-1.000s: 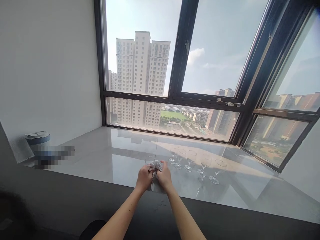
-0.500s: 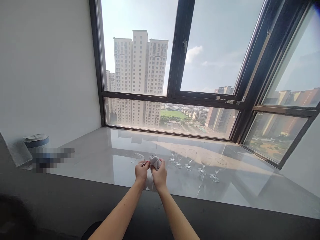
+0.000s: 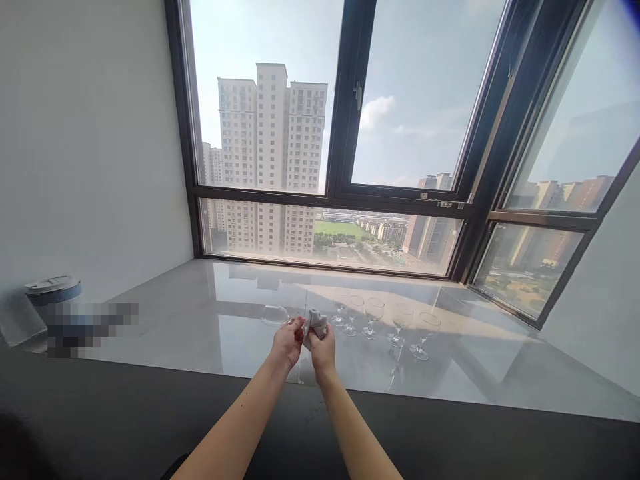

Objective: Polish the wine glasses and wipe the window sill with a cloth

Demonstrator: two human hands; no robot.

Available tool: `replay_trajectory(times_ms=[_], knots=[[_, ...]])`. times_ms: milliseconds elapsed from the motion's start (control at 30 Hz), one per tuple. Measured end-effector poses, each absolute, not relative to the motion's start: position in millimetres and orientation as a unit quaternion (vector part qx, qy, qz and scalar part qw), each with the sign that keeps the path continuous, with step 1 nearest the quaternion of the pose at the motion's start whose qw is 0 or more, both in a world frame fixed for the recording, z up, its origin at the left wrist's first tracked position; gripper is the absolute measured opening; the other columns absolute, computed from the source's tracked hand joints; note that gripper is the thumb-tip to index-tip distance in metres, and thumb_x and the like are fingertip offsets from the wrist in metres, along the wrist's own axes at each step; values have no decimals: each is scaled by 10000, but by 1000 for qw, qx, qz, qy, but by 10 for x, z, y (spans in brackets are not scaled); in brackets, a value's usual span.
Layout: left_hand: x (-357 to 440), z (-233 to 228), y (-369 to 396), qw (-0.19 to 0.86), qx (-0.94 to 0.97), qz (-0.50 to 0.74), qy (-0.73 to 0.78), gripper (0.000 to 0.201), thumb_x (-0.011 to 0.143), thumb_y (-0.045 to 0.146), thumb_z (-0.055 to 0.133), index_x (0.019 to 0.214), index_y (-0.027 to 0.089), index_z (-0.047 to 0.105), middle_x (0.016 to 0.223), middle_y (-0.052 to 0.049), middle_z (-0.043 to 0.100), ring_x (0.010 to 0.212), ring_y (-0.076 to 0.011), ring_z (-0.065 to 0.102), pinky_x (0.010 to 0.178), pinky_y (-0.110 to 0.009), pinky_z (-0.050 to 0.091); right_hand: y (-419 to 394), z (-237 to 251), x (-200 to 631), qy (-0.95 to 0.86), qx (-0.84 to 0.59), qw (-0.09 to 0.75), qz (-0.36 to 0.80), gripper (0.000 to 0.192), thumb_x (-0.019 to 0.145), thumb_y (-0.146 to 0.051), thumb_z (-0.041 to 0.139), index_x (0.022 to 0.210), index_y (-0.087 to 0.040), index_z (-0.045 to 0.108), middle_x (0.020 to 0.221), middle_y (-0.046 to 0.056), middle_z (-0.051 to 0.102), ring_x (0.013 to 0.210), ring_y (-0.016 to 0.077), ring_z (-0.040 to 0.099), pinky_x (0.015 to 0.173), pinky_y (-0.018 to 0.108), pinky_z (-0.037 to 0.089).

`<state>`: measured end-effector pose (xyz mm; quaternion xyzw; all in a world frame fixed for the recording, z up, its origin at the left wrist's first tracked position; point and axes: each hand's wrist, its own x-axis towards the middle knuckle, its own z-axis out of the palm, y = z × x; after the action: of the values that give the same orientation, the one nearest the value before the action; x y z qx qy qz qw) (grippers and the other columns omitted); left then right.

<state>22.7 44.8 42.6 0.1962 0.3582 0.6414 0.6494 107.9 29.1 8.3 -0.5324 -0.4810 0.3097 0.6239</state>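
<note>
My left hand point(image 3: 289, 344) is closed with its fingertips pinched together. From it a clear wine glass point(image 3: 275, 315) points leftward, lying on its side in the air with the bowl showing; the stem is mostly hidden by my fingers. Just to the right, my right hand point(image 3: 323, 348) is wrapped round a bunched grey cloth point(image 3: 316, 323). The cloth sits against my left fingertips, and whether it covers the foot of the glass I cannot tell. Several stemmed glasses point(image 3: 373, 320) stand upright in a slanting row to the right of my hands.
The glossy grey sill point(image 3: 165, 327) ends in a front edge close below my hands. At its left end stand a tub with a blue band and white lid point(image 3: 54, 291) and a blurred-out item point(image 3: 83, 327). Dark-framed windows point(image 3: 330, 200) rise behind.
The view has shifted slightly rightward. My right hand and the cloth have turned a little, with the cloth now more upright. The left hand keeps its hold on the glass.
</note>
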Motion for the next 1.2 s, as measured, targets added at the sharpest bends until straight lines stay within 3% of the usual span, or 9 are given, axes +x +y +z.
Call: replay_trajectory(times_ms=[133, 233, 367, 467, 600, 767, 967, 1200], knots=[[260, 411, 356, 684, 222, 599, 351, 125, 688, 75, 715, 720, 133, 609, 696, -12, 634, 523, -43, 525, 523, -172, 448, 331, 140, 1309, -486, -564, 601, 290, 371, 794, -327, 496, 1119, -149, 475, 947, 77, 664, 840, 192, 632, 712, 266, 489], [253, 340, 314, 680, 295, 558, 372, 170, 643, 169, 775, 714, 128, 626, 700, -22, 643, 543, -51, 526, 568, -196, 450, 282, 225, 1625, -522, -621, 533, 239, 429, 792, -298, 527, 1195, -170, 455, 931, 65, 663, 839, 197, 632, 720, 266, 465], [295, 235, 297, 555, 489, 509, 441, 199, 629, 281, 756, 709, 127, 658, 631, -1, 620, 595, -90, 541, 618, -227, 416, 113, 208, 2152, -568, -739, 347, 102, 553, 771, -162, 521, 1312, -230, 426, 1058, 110, 624, 924, 238, 619, 732, 291, 426], [403, 184, 315, 438, 603, 454, 489, 130, 665, 268, 677, 666, 139, 659, 653, -14, 641, 630, -122, 568, 610, -237, 389, -26, 57, 2503, -562, -775, 287, 19, 600, 741, -80, 499, 1326, -191, 433, 1112, 148, 594, 1040, 270, 560, 792, 315, 408], [639, 141, 371, 343, 691, 375, 515, 60, 668, 198, 626, 675, 161, 674, 708, -23, 684, 688, -144, 615, 639, -235, 393, -155, -187, 2779, -560, -760, 321, -77, 551, 765, -64, 443, 1307, -163, 420, 1209, 127, 542, 1159, 287, 434, 876, 344, 385], [986, 122, 509, 293, 727, 347, 514, 69, 667, 155, 606, 669, 174, 672, 708, -23, 686, 711, -152, 622, 652, -229, 392, -194, -298, 2819, -533, -718, 417, -164, 538, 731, -44, 430, 1253, -172, 417, 1198, 120, 484, 1116, 286, 410, 921, 378, 363], [1258, 114, 731, 298, 738, 325, 510, 86, 667, 146, 605, 719, 161, 672, 703, -28, 677, 696, -156, 614, 646, -234, 405, -210, -244, 2787, -513, -726, 429, -160, 485, 711, -49, 453, 1179, -177, 459, 1176, 114, 490, 1080, 278, 412, 891, 371, 382], [1036, 100, 991, 291, 742, 314, 516, 336, 635, 53, 557, 944, 150, 650, 962, -60, 689, 737, -136, 628, 643, -224, 451, -218, -216, 2779, -505, -733, 433, -144, 462, 717, -42, 467, 1157, -181, 463, 1170, 94, 514, 1070, 264, 414, 859, 349, 400]])
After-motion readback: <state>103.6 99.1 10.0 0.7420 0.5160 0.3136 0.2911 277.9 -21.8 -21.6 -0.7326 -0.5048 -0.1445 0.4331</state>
